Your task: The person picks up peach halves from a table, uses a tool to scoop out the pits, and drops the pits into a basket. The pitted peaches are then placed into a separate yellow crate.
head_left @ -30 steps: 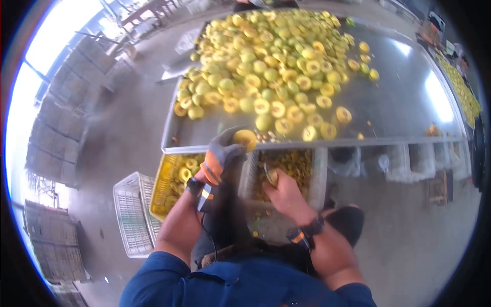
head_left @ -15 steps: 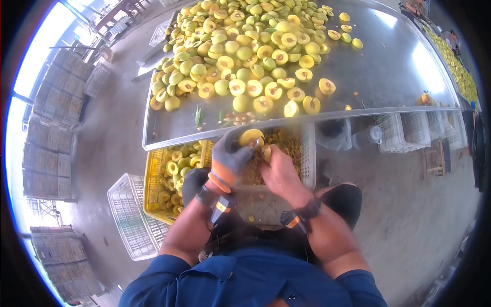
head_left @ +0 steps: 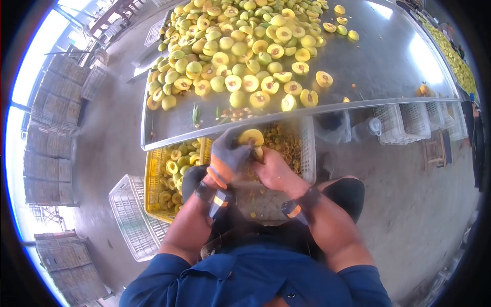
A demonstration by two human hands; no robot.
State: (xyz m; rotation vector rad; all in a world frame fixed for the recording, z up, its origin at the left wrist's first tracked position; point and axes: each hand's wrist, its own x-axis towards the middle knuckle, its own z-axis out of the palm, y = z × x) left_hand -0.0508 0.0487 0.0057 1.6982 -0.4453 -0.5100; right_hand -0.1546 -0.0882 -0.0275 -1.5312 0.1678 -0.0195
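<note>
A grey glove with an orange cuff covers my left hand [head_left: 228, 153], which is closed around a halved stone fruit [head_left: 251, 136] with yellow flesh, its cut face up. My bare right hand [head_left: 276, 169] is closed right beside it, gripping a small tool with a tan handle [head_left: 259, 152]; its working end is hidden at the fruit. Both hands are over a white crate [head_left: 308, 148] of brownish pits and scraps, just in front of the metal table edge. A yellow crate [head_left: 152, 187] with pale green fruit halves stands to the left.
Many halved fruits [head_left: 238, 48] are heaped on the metal table [head_left: 378, 66], with loose pits and leaves near its front edge. A white basket [head_left: 135, 225] is at lower left. More white crates [head_left: 404, 125] sit under the table's right side. Stacked crates [head_left: 48, 153] line the far left.
My right hand has shifted slightly left and down, closer to my left hand, and the tool's metal part no longer shows. The view has shifted slightly. The left hand keeps the fruit half.
</note>
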